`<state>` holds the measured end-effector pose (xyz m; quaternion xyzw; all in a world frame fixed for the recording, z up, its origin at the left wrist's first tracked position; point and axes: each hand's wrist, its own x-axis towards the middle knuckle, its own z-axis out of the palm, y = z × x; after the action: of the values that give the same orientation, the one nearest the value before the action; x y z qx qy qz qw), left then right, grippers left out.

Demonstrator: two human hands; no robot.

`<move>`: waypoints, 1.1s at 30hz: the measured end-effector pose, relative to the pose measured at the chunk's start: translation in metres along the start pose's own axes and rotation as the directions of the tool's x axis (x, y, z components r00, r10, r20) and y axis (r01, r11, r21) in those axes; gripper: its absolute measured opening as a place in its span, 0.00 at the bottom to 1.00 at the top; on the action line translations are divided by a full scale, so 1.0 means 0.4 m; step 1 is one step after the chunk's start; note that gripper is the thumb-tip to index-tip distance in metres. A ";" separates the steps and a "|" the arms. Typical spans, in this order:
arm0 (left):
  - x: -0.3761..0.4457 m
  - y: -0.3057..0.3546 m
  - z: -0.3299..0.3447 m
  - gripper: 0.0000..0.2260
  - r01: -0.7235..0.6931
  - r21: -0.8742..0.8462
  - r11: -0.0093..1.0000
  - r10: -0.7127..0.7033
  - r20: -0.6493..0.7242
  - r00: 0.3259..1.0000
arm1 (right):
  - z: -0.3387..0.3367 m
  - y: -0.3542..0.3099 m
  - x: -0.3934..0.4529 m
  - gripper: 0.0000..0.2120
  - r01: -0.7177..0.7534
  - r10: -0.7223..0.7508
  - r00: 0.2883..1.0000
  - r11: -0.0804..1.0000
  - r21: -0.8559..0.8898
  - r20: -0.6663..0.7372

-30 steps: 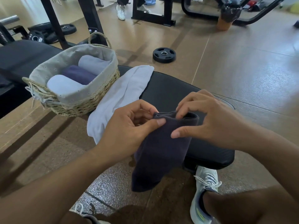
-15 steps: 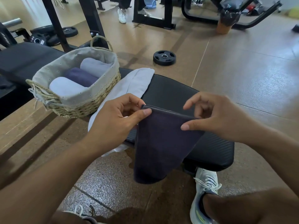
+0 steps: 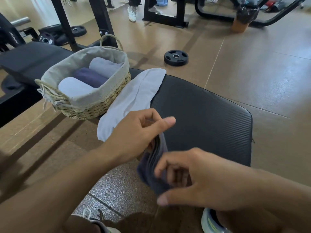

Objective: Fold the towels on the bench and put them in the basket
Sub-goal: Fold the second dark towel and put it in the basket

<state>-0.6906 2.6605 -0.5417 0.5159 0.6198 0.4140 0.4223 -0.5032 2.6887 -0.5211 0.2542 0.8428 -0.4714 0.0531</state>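
Gym flooring surrounds my black padded worktop point(image 3: 210, 118). At its near edge, my left hand point(image 3: 134, 137) and right hand point(image 3: 193, 179) both grasp a dark navy towel point(image 3: 151, 169), bunched into folds. Beyond it lie a pale grey towel point(image 3: 134, 98) and the lined wicker basket point(image 3: 87, 86).

No text, label or number can be read. White marks ring the hub of a black weight plate point(image 3: 45, 40) on the floor at upper left, and white strokes mark a black pad point(image 3: 12, 40) beside it, both too blurred to read.
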 end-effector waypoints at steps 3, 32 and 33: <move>-0.007 -0.014 -0.009 0.14 -0.119 0.244 0.962 0.078 0.172 0.982 | -0.011 0.015 0.003 0.14 -0.043 0.065 0.983 0.990 -0.131 0.169; -0.019 0.024 -0.113 0.15 -0.374 0.165 0.912 0.359 0.117 0.926 | -0.094 0.138 0.039 0.12 -0.003 -0.020 0.974 0.995 -0.101 -0.224; -0.014 0.021 -0.114 0.15 -0.372 0.166 0.913 0.364 0.081 0.928 | -0.107 0.147 0.033 0.11 -0.025 0.000 0.970 0.994 -0.102 -0.242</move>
<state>-0.7308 2.6525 -0.5195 0.6688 0.5358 0.4165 0.3036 -0.4802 2.7540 -0.5472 0.3119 0.8649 -0.3917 -0.0338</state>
